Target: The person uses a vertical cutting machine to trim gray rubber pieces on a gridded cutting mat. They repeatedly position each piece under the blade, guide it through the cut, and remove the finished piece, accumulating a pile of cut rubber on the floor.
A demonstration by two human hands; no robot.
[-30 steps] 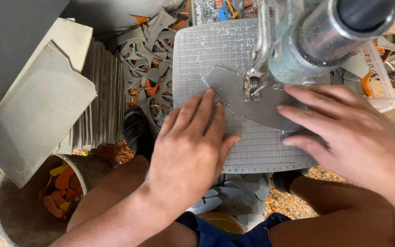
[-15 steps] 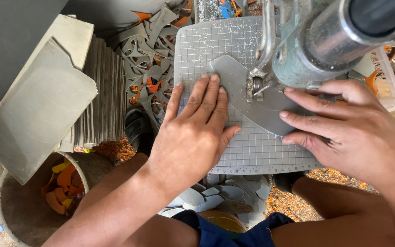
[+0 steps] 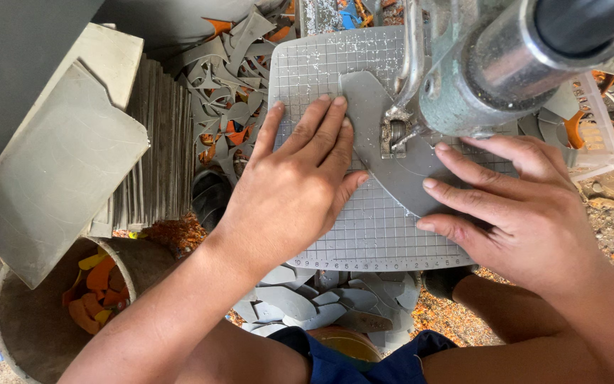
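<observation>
A grey curved sheet piece (image 3: 403,167) lies flat on a gridded cutting table (image 3: 378,235) under a green machine head (image 3: 485,78). The blade (image 3: 394,135) meets the piece near its middle. My left hand (image 3: 296,188) presses flat on the table, fingertips on the piece's left edge. My right hand (image 3: 513,206) presses its fingers on the piece's right and lower part. Neither hand grips anything; both hold the piece down.
A stack of grey sheets (image 3: 147,156) stands at the left with a large grey sheet (image 3: 51,171) leaning on it. A round bin (image 3: 58,320) holds orange scraps. Grey offcuts (image 3: 229,107) pile beyond and below the table. A clear plastic basket (image 3: 595,135) sits right.
The grey piece has turned and slid away from me under the blade, and both hands have moved forward with it.
</observation>
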